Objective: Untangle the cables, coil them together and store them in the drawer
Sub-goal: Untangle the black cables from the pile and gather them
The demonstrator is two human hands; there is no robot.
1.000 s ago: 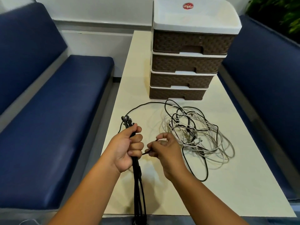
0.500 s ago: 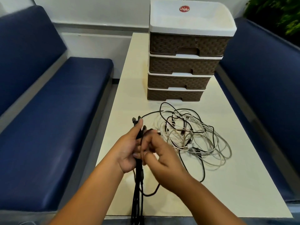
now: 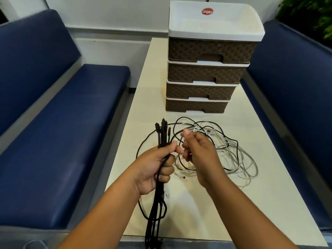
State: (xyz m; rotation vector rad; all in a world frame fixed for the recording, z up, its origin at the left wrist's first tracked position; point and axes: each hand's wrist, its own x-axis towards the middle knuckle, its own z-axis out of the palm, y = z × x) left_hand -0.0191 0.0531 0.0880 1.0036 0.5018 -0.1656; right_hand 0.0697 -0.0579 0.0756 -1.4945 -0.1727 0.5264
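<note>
The left hand (image 3: 154, 169) grips a bundle of black cables (image 3: 161, 139); the right hand (image 3: 199, 155) seems to pinch a strand above the tangled cables (image 3: 233, 159) on the table (image 3: 251, 203). Behind them stands the closed drawer unit (image 3: 206, 72), labelled "Uniplus" (image 3: 207, 11).

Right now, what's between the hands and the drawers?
In the head view, tangled black and white cables lie on the table between the hands and the drawers.

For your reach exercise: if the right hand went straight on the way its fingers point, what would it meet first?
Probably the tangled cables on the table, just beyond the right hand; the drawer unit lies further along. Height above the table is unclear.
</note>
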